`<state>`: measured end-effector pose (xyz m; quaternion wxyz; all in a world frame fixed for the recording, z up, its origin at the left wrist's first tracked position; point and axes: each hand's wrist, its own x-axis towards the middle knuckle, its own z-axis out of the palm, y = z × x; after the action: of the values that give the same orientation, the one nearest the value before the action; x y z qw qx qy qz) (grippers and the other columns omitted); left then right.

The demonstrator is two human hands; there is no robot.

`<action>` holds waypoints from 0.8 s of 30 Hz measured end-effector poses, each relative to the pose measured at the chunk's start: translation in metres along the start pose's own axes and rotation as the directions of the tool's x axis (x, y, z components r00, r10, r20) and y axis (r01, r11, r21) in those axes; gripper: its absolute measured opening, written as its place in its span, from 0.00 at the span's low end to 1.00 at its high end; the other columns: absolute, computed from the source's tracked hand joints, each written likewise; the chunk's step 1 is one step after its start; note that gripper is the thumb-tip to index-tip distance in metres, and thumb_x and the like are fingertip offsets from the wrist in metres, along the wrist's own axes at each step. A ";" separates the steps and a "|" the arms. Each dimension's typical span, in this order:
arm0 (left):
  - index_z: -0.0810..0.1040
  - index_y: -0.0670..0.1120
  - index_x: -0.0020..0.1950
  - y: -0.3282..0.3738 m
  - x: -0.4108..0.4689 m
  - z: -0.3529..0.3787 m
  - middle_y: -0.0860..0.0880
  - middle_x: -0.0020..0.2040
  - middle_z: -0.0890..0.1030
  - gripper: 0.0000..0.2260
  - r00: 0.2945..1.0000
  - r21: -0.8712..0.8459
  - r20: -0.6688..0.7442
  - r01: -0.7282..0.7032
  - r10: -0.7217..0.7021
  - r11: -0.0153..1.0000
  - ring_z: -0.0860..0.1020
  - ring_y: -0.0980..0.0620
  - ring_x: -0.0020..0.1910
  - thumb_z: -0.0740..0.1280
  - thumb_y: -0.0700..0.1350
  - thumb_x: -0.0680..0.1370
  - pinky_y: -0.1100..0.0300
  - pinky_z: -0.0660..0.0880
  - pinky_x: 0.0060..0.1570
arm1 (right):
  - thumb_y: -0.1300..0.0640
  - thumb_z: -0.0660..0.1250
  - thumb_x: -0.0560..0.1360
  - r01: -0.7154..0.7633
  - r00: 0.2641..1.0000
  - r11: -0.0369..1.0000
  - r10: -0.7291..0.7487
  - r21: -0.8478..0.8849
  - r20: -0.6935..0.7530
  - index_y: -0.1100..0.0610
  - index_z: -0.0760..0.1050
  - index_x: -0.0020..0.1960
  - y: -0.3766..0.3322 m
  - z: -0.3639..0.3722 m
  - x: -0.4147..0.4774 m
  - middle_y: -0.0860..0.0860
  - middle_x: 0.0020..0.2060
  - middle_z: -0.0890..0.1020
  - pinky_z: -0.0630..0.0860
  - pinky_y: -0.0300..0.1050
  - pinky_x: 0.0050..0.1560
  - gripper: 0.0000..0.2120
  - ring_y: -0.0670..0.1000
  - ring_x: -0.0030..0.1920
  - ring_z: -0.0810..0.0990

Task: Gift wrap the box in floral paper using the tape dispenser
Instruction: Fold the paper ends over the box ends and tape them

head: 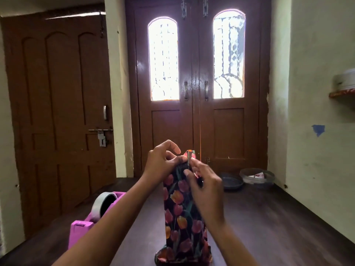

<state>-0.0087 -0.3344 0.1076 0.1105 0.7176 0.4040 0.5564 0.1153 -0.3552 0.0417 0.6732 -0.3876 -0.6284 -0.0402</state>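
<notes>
A tall box wrapped in dark floral paper (182,223) with red and orange tulips stands upright on the dark table (269,227) in front of me. My left hand (163,162) pinches the paper's top fold from the left. My right hand (203,183) pinches the same top edge from the right, fingers curled over the paper. The box itself is hidden under the paper. A pink tape dispenser (92,217) with a grey tape roll sits on the table to the left, partly behind my left forearm.
Brown wooden doors (199,93) stand ahead and at the left. On the floor by the double door lie a dark dish (230,181) and a clear plastic container (257,177). A wall shelf (343,89) juts out at the right.
</notes>
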 end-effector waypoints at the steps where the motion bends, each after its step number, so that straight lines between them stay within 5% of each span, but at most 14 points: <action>1: 0.76 0.46 0.42 0.000 0.000 0.000 0.48 0.35 0.82 0.08 1.000 0.014 -0.005 -0.017 0.018 1.000 0.78 0.58 0.30 0.74 0.45 0.71 0.75 0.69 0.26 | 0.55 0.68 0.74 -0.008 1.000 0.999 0.009 -0.036 0.008 0.55 0.76 0.62 0.001 0.004 -0.004 0.42 0.52 0.79 0.75 0.31 0.51 0.17 0.38 0.51 0.77; 5: 0.81 0.47 0.40 -0.002 0.000 -0.003 0.53 0.34 0.81 0.03 0.996 0.044 0.015 -0.085 0.084 0.995 0.79 0.63 0.32 0.72 0.44 0.73 0.75 0.71 0.30 | 0.56 0.68 0.75 -0.029 1.000 0.995 0.028 -0.098 -0.014 0.56 0.75 0.63 -0.001 0.011 -0.002 0.49 0.55 0.82 0.76 0.37 0.53 0.17 0.46 0.53 0.81; 10: 0.83 0.47 0.48 -0.010 0.005 -0.011 0.53 0.43 0.83 0.05 0.980 0.027 0.172 -0.110 0.103 0.994 0.81 0.57 0.45 0.70 0.43 0.75 0.64 0.80 0.45 | 0.55 0.68 0.75 -0.062 0.998 0.990 0.063 -0.128 0.003 0.54 0.79 0.59 0.001 0.008 0.008 0.48 0.51 0.84 0.80 0.45 0.51 0.13 0.47 0.50 0.83; 13: 0.79 0.50 0.59 -0.011 0.004 -0.019 0.54 0.50 0.80 0.14 0.932 0.078 0.350 -0.133 0.098 0.988 0.80 0.56 0.48 0.71 0.45 0.73 0.67 0.79 0.46 | 0.57 0.69 0.73 -0.066 0.996 0.996 0.069 -0.052 0.065 0.52 0.80 0.57 0.005 0.003 0.015 0.47 0.49 0.84 0.78 0.35 0.48 0.12 0.41 0.47 0.81; 17: 0.74 0.57 0.63 -0.008 0.012 -0.026 0.58 0.54 0.69 0.23 0.927 0.211 0.358 -0.193 0.108 0.958 0.73 0.58 0.47 0.75 0.49 0.69 0.72 0.74 0.41 | 0.58 0.71 0.72 -0.090 0.991 0.996 0.089 0.010 0.102 0.50 0.82 0.52 0.007 0.001 0.020 0.44 0.44 0.85 0.73 0.25 0.41 0.10 0.31 0.39 0.77; 24: 0.82 0.49 0.54 -0.008 0.031 -0.033 0.52 0.55 0.80 0.13 0.809 0.054 0.570 -0.210 0.143 0.976 0.79 0.55 0.55 0.74 0.41 0.71 0.59 0.78 0.54 | 0.59 0.72 0.70 -0.137 0.983 0.983 0.120 0.123 0.139 0.53 0.82 0.51 0.012 0.002 0.021 0.36 0.39 0.80 0.77 0.30 0.43 0.10 0.32 0.43 0.79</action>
<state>-0.0400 -0.3169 0.1363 0.1311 0.8892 0.3161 0.3037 0.1245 -0.3363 0.0543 0.6559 -0.3837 -0.6462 0.0706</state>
